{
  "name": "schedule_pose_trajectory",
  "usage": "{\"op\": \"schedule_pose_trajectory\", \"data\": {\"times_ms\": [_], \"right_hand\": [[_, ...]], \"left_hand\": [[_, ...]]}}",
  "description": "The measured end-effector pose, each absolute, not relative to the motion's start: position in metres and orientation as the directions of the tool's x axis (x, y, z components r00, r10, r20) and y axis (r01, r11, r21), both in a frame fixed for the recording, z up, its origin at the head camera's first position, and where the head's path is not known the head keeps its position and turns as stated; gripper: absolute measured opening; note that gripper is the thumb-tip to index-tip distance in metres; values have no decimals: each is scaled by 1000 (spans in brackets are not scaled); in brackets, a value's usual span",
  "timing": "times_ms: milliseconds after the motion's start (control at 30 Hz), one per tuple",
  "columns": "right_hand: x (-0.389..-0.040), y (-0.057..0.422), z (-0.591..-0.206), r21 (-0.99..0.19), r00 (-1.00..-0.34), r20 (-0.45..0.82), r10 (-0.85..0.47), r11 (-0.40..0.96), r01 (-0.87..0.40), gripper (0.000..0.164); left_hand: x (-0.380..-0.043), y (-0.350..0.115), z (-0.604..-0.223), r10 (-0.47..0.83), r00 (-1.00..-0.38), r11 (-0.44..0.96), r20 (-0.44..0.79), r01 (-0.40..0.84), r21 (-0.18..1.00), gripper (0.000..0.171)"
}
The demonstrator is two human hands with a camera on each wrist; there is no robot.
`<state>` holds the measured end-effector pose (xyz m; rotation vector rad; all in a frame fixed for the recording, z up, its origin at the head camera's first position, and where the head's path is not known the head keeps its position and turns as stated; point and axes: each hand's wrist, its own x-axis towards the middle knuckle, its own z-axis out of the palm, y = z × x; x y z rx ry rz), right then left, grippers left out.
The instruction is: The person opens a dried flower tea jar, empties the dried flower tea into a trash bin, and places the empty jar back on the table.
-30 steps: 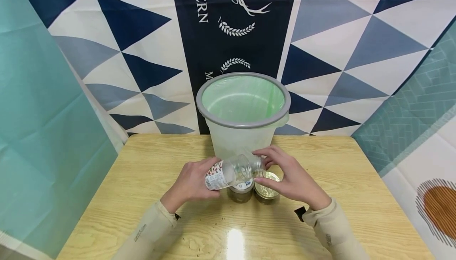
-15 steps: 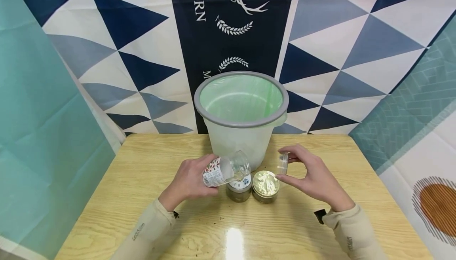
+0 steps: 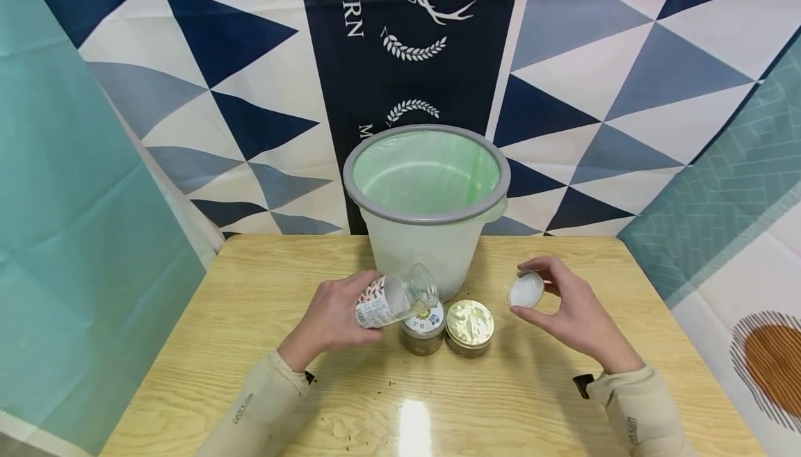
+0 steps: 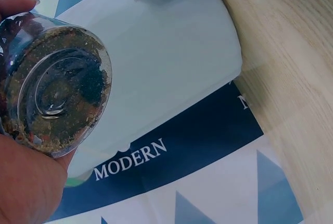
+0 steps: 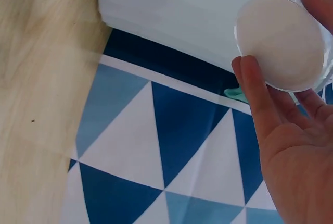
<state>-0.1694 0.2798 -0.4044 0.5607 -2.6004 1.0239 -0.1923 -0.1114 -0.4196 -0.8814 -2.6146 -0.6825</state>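
Note:
My left hand grips a clear jar with a printed paper label. The jar is tilted, its uncovered mouth toward the right above a round tin. Through its base in the left wrist view, the jar shows brownish bits inside. To the right, my right hand pinches a clear round lid by its edge between thumb and fingers, raised above the table. The lid's white disc shows large in the right wrist view.
A tin with a white label and a gold-topped tin stand side by side. Behind them is a white bin with a grey rim and green liner. Dark crumbs dot the wooden table; patterned cloth hangs behind.
The lid has come away from the jar's mouth. My right hand has carried it to the right and turned its white disc toward the head view. The left hand holds the jar nearly still.

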Motion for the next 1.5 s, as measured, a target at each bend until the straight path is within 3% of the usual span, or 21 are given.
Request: {"op": "schedule_pose_trajectory", "data": {"times_ms": [233,433,933,1500], "right_hand": [[-174,289,-421,-503,-898,366,-246,759,-413,76],[-178,291,-430,-530,-933,289,-213,776,-342,67],[-196,292,-473,-543,-968,132,-215,801,-252,63],[-194,297,-502,-348,-978,55,-202,914,-208,57]], "left_hand": [[-192,-111,-421,493,-767,703,410,629,333,74],[-191,-111,-422,486,-774,706,406,621,340,73],[-189,-115,-422,466,-780,700,418,614,365,73],[-193,-112,-421,482,-758,681,440,640,356,74]]}}
